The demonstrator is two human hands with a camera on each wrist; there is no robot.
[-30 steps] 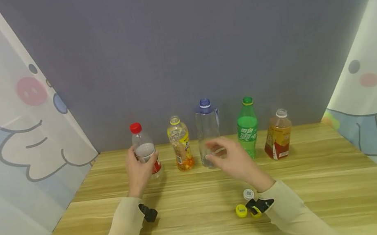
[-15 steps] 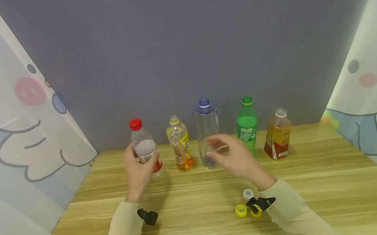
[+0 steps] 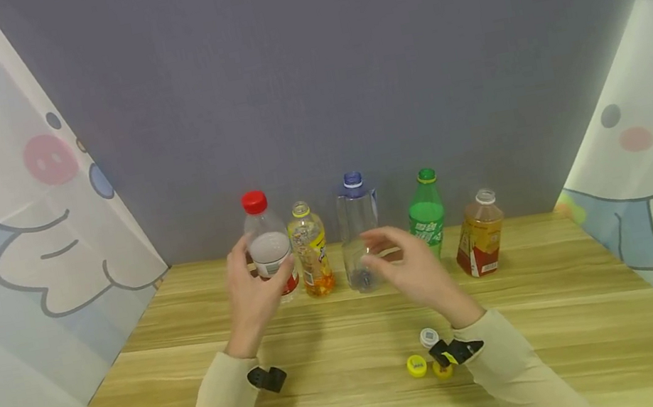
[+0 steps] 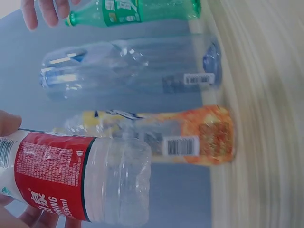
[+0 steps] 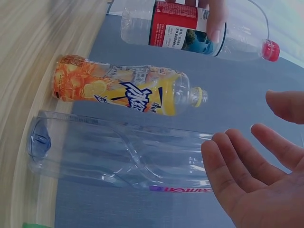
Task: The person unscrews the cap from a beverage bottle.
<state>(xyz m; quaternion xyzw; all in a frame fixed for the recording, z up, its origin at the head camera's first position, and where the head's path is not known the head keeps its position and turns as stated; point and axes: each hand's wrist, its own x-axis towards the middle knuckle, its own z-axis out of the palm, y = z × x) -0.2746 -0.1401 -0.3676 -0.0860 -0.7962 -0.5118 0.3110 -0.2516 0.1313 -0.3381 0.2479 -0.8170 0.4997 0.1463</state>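
My left hand (image 3: 257,300) grips a clear water bottle (image 4: 52,175) around its red label. Its red cap (image 3: 254,202) is on, and the bottle is lifted, overlapping the left edge of a yellow-labelled iced tea bottle (image 3: 312,252) in the head view. That tea bottle has no cap, and some orange shows at its base. My right hand (image 3: 411,268) is held in the air, fingers loosely bent and holding nothing. Behind its fingertips stands a tall clear bottle (image 3: 358,227) with a bluish, uncapped neck.
A green soda bottle (image 3: 427,212) and an amber drink bottle (image 3: 482,235), both uncapped, stand at the right of the row. On the wooden table (image 3: 359,399) lie a white cap (image 3: 430,337) and two yellow caps (image 3: 416,365) near the right wrist. A grey panel (image 3: 318,75) rises behind.
My left hand has raised the red-capped water bottle and carried it to the right, nearer the iced tea bottle. The right hand has shifted slightly to the right.
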